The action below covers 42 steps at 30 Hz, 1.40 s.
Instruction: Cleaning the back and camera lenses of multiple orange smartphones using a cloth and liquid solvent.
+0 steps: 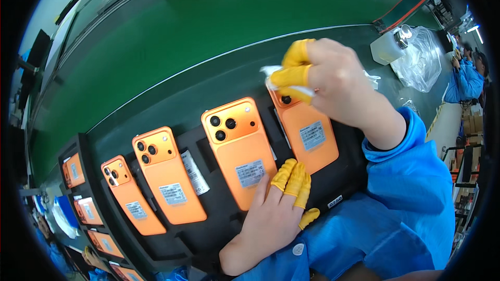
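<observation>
The orange, flat, round-cornered phone under attention is located right of centre in the frame, lying lens side up in the black moulded tray. A white printed label is seen on its back. Its upper end, with the camera block, is partly covered by the right hand, on which yellow rubbery finger covers are worn. The thumb and fingers are pinched narrowly around a crumpled white wipe at the phone's upper end; whether the wipe is pressed on the surface cannot be determined.

The left hand is placed at lower centre, back upward, fingers extended and close together, with nothing seen gripped. Its covered fingertips are at the phone's lower-left corner; its bare little finger is at the lower-right edge of the neighbouring orange three-lens phone. Firm contact cannot be confirmed.

In handling, a stiff, fairly light body is to be expected. The smooth back is judged slippery, particularly to bare skin; the lens glass is judged the most fragile part and should not be pinched. Hold is best taken by the long side edges, below the camera block, with the label left uncovered.
</observation>
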Motion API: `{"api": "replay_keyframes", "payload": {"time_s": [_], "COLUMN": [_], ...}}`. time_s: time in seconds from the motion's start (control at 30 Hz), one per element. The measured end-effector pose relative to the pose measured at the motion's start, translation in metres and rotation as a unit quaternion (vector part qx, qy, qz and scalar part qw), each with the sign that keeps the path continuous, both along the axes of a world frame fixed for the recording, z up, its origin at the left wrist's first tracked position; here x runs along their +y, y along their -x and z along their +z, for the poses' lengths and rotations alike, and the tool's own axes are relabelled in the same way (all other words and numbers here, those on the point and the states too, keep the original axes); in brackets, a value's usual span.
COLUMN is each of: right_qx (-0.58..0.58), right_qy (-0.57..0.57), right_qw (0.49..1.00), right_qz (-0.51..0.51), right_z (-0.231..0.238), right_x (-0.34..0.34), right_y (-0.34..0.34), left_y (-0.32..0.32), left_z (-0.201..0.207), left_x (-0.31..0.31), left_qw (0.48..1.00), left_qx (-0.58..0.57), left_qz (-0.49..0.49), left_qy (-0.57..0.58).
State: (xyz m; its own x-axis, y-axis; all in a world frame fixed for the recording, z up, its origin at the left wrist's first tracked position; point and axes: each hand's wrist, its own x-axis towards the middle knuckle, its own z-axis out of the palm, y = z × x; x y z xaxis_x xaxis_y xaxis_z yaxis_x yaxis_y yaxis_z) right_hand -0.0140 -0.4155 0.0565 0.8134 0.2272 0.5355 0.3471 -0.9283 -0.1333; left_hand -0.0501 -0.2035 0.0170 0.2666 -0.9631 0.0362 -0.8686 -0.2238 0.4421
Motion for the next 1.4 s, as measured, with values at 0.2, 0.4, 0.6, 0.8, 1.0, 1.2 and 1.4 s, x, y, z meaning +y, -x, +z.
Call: {"api": "replay_keyframes", "payload": {"time_s": [0.2,0.4,0.6,0.8,1.0,1.2,1.4], "right_qx": [0.003,0.071,0.107,0.096,0.152,-0.002,-0.022], "right_qy": [0.012,0.016,0.054,0.047,0.153,0.088,0.172], "right_qw": [0.991,0.988,0.988,0.985,0.972,0.989,0.96], "right_qz": [0.133,0.133,0.101,0.133,0.094,0.121,0.218], "right_z": [-0.015,-0.041,-0.022,-0.037,-0.005,0.017,0.004], "right_x": [0.036,0.049,0.039,0.059,0.046,0.086,0.143], "right_y": [-0.037,-0.044,-0.03,-0.025,-0.026,-0.064,-0.093], "left_y": [-0.008,-0.01,-0.009,-0.007,-0.007,-0.008,-0.022], "left_z": [0.009,-0.001,-0.006,-0.006,-0.009,0.0,-0.003], "left_x": [0.058,0.07,0.072,0.073,0.073,0.095,0.145], "left_qw": [0.993,0.986,0.986,0.987,0.987,0.975,0.947], "left_qx": [-0.027,-0.059,-0.051,-0.04,-0.048,-0.045,-0.074], "left_qz": [0.111,0.134,0.142,0.146,0.153,0.203,0.313], "left_qy": [0.021,-0.08,-0.072,-0.048,-0.013,0.078,-0.022]}}
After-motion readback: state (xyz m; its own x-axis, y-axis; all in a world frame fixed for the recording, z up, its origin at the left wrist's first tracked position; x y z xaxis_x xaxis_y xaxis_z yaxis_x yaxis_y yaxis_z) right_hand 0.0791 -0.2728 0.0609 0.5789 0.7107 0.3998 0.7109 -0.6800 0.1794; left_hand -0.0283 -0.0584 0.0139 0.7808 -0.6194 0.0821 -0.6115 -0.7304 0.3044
